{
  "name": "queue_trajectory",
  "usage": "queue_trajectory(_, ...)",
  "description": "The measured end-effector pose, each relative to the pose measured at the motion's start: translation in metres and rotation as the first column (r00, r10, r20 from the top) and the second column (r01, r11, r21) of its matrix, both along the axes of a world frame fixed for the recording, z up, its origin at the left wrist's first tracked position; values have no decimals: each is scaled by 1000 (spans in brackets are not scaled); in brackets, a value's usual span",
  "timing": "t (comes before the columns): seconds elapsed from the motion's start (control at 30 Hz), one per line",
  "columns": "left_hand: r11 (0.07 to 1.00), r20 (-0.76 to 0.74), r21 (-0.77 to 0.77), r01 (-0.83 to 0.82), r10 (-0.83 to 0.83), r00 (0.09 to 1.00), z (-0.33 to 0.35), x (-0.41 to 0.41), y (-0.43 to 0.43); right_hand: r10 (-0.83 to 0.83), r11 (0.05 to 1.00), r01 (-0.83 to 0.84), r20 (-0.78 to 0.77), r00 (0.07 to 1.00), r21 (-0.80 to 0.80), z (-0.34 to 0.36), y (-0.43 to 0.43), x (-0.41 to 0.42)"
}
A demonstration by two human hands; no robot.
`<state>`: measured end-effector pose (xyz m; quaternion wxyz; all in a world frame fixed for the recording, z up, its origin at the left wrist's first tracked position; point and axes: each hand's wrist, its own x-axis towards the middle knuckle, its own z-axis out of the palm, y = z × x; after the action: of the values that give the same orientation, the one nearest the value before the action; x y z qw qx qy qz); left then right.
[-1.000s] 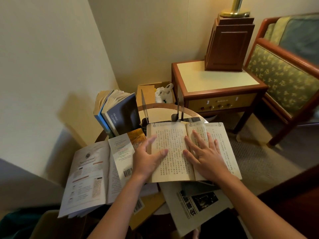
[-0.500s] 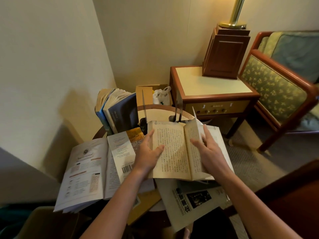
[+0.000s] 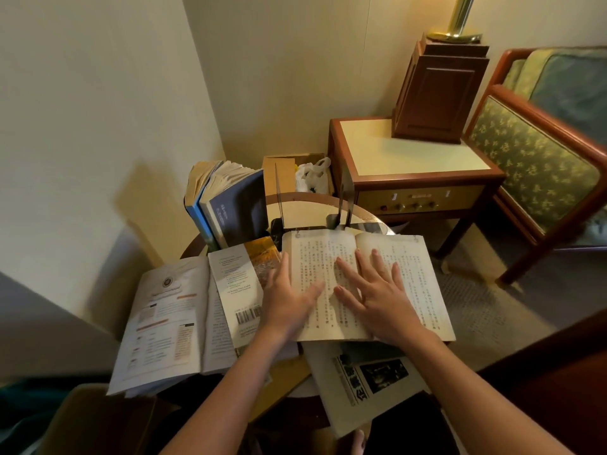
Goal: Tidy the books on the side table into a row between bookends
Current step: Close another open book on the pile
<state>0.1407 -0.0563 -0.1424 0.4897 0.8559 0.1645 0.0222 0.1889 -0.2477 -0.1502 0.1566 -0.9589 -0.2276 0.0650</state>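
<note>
Right hand (image 3: 377,297): fingers spread flat, palm down, pressed on the open book (image 3: 414,274) across its gutter; nothing is gripped. Left hand (image 3: 289,298): blurred; fingers extended, thumb raised along the book's left page edge, fingertips laid on that page. Whether the page edge is pinched cannot be told.

The open book is seen lying face up at the middle of the round side table (image 3: 308,200), text columns visible, too small to read. Its near edge overhangs a printed sheet (image 3: 361,385), which itself hangs past the table's front rim.

To the left, an open booklet (image 3: 170,320) is spread face down, its barcode partly covered by the left wrist; its left corner extends beyond the table edge. Behind it, upright books (image 3: 230,205) are leaned together, pages fanned. Thin dark bookends (image 3: 345,205) are seen edge-on behind the open book; their bases are hidden by it.

Bare tabletop is visible only in a strip between the bookend uprights. A cardboard box (image 3: 285,169) with a white bag sits on the floor beyond. A wooden nightstand (image 3: 410,159) stands close on the right; the lamp on it is cut off at the top. An armchair (image 3: 538,152) is cropped at the right edge.
</note>
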Motion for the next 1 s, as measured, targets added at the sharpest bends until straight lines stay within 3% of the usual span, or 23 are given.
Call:
queue_trajectory(0.13, 926, -22, 375, 45, -40, 999, -28, -11, -4, -1, 1000, 3, 56, 998, -30, -10, 0, 0)
queue_trajectory(0.23, 807, 45, 562, 183, -251, 967, -33, -23, -10, -3, 1000, 4, 67, 998, -12, -13, -1, 1)
queue_trajectory(0.33, 812, 14, 501, 300, -354, 935, -34, -15, -16, -11, 1000, 11, 66, 998, -1, -13, -1, 0)
queue_trajectory(0.63, 860, -83, 430, 275, -266, 960, -17, 81, -21, -33, 999, 33, 52, 998, -14, -11, 1, 1)
queue_trajectory(0.8, 915, 43, 338, 220, -249, 968, -27, 26, -27, -29, 1000, 29, 62, 998, 0, -16, 0, 2)
queue_trajectory(1.0, 871, -29, 411, 270, -283, 959, -32, -39, -29, -31, 1000, 31, 72, 997, -2, -17, 0, 2)
